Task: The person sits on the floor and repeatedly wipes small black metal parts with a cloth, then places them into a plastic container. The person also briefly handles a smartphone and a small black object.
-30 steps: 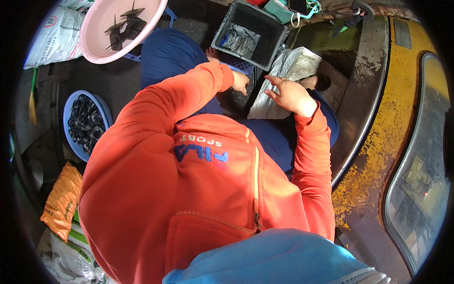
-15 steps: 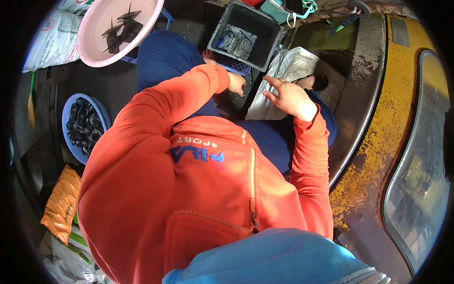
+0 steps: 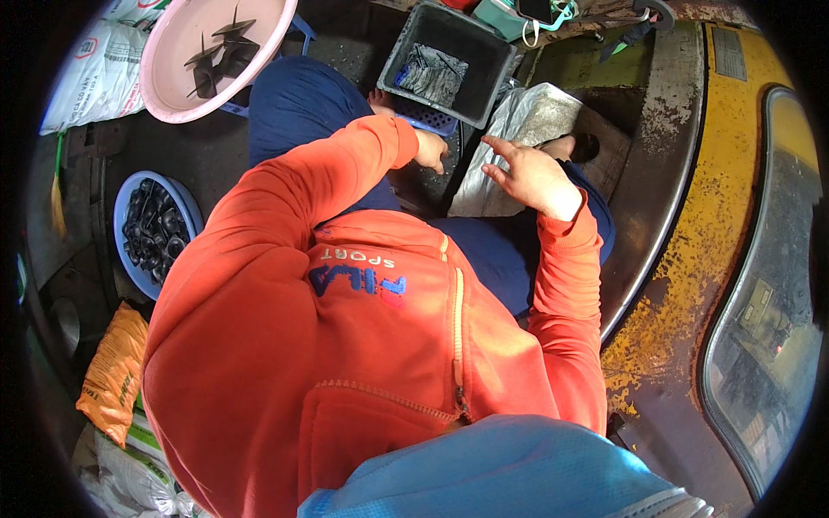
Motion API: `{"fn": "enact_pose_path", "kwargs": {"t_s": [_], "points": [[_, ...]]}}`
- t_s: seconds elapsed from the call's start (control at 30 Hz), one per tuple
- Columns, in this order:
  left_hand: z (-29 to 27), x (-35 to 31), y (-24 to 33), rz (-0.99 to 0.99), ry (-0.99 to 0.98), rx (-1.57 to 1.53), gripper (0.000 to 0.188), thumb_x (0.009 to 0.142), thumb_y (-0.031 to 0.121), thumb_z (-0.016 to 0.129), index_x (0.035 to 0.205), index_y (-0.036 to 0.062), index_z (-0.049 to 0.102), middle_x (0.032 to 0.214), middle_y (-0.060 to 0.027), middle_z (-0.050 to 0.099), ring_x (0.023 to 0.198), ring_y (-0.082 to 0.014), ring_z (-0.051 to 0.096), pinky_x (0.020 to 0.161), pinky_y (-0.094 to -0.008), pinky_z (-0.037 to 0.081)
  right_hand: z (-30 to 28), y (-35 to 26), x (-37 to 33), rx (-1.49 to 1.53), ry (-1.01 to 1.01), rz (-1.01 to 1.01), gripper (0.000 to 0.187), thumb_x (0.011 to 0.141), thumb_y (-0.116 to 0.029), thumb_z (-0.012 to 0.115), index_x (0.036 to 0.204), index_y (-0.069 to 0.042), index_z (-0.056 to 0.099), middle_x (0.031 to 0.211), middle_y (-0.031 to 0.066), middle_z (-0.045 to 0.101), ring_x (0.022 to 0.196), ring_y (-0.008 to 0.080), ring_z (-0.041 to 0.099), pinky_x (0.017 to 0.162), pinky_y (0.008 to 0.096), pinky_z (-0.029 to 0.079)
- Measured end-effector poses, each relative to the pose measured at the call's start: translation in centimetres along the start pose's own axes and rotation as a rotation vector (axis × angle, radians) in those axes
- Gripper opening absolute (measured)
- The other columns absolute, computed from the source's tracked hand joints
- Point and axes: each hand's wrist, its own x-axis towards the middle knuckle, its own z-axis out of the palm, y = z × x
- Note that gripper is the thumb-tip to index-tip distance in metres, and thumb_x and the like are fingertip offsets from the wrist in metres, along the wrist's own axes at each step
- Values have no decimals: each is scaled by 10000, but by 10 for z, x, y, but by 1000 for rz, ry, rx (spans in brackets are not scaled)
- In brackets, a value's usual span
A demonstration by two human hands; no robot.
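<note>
My left hand point(image 3: 430, 152) hangs over the dark floor in front of me, just below a black bin point(image 3: 475, 95). Its fingers bend away and are mostly hidden, so whether it holds anything does not show. To its right, my right hand point(image 3: 534, 179) hovers above a whitish sheet point(image 3: 484, 186) beside my knee. Index finger and thumb are apart, and nothing shows between them. Inside the bin lie thin dark strips point(image 3: 432, 71) on a greyish, shiny bottom. Under the bin's near edge sits a blue perforated basket point(image 3: 427, 119).
At upper left stands a pink basin point(image 3: 160, 86) holding dark pointed pieces point(image 3: 229, 52). Below it, a light-blue tub point(image 3: 129, 259) is full of shiny black pieces. An orange bag point(image 3: 112, 371) lies at left. A rusty yellow panel point(image 3: 665, 319) rises along my right.
Both hands stay almost in the same place. The view has shifted very slightly; nothing is visibly picked up or put down.
</note>
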Motion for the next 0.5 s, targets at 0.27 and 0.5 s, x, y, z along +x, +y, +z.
{"fn": "enact_pose_path", "kwargs": {"t_s": [0.27, 0.5], "points": [[-3, -4, 5, 0, -12, -8, 681, 776, 420, 652, 1298, 17, 484, 1171, -169, 602, 1100, -331, 556, 922, -390, 437, 0, 1, -2, 23, -4, 6, 478, 885, -319, 564, 1290, -84, 467, 994, 226, 631, 878, 379, 625, 750, 439, 493], [-2, -5, 3, 6, 4, -12, 697, 765, 426, 654, 1296, 8, 482, 1166, -180, 604, 1092, -332, 564, 921, -392, 441, 0, -1, -2, -17, -12, 21, 481, 880, -341, 559, 1274, -80, 473, 1029, 207, 623, 929, 371, 614, 772, 447, 495]]}}
